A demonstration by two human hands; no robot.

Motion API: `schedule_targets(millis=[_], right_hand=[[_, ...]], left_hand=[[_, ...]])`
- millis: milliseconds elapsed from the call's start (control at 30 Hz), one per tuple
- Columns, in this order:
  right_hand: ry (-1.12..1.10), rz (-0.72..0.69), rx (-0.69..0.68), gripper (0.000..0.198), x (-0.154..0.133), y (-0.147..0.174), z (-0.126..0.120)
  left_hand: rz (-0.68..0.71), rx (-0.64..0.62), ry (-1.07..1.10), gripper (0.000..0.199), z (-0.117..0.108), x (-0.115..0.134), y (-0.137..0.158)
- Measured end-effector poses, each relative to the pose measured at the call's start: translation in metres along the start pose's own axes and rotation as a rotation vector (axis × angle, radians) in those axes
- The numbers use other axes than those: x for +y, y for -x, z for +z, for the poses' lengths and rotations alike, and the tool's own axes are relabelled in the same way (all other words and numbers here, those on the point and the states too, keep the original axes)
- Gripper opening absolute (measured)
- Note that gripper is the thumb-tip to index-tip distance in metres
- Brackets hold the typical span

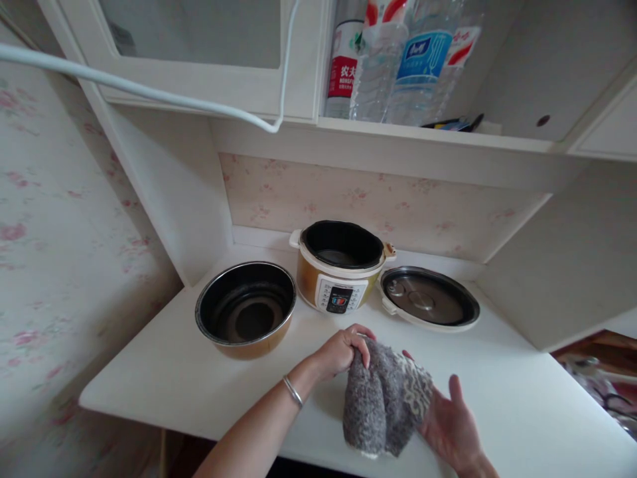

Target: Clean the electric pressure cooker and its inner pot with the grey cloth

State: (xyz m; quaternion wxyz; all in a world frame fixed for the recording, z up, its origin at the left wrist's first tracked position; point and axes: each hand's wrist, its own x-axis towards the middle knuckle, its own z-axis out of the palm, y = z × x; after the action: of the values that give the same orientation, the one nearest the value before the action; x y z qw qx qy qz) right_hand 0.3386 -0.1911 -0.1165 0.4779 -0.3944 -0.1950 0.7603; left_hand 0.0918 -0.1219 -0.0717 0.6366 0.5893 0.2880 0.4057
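Observation:
A grey patterned cloth (371,405) hangs in front of me over the white counter. My left hand (346,350), with a silver bangle on its wrist, is closed on the cloth's upper left corner. On the other side, my right hand (450,418) has its palm turned up and thumb spread; its fingers reach behind the cloth's right part and are partly hidden. Beyond the cloth stands a gold and white electric cooker (321,282) without its lid, a black pot inside. Left of it sits a separate pot (253,346), black inside and gold outside.
A round lid (423,302) lies underside up, right of the cooker. Plastic bottles (378,73) stand on the shelf above the white counter (169,378). A white cable (199,103) hangs across the cabinet front. Side panels bound the counter.

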Motion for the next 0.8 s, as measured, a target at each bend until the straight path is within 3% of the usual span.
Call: schedule_targets(millis=[67, 233, 367, 467, 533, 633, 733, 800], right_hand=[[-0.009, 0.070, -0.015, 0.065, 0.017, 0.000, -0.001], [0.035, 0.288, 0.001, 0.035, 0.039, -0.001, 0.029], [-0.057, 0.210, 0.083, 0.026, 0.027, -0.001, 0.061], [-0.102, 0.122, 0.140, 0.027, 0.013, -0.003, 0.074], [-0.087, 0.051, 0.164, 0.028, 0.004, -0.005, 0.084], [-0.008, -0.121, 0.185, 0.035, -0.006, -0.010, 0.115], [0.122, -0.315, 0.150, 0.043, -0.015, -0.018, 0.167], [0.258, -0.464, 0.070, 0.045, -0.020, -0.028, 0.209]], left_hand=[[0.051, -0.047, -0.074, 0.025, -0.004, 0.011, 0.003], [0.149, -0.051, -0.256, 0.035, -0.013, 0.028, 0.010], [0.208, 0.098, -0.482, 0.043, -0.014, 0.049, 0.036], [0.233, 0.262, -0.626, 0.033, -0.020, 0.073, 0.075], [0.268, 0.448, -0.689, 0.025, -0.034, 0.088, 0.107], [0.291, 0.895, -0.684, 0.013, -0.071, 0.099, 0.149], [0.227, 1.326, -0.601, 0.021, -0.115, 0.097, 0.175], [0.127, 1.439, -0.555, 0.033, -0.139, 0.090, 0.182]])
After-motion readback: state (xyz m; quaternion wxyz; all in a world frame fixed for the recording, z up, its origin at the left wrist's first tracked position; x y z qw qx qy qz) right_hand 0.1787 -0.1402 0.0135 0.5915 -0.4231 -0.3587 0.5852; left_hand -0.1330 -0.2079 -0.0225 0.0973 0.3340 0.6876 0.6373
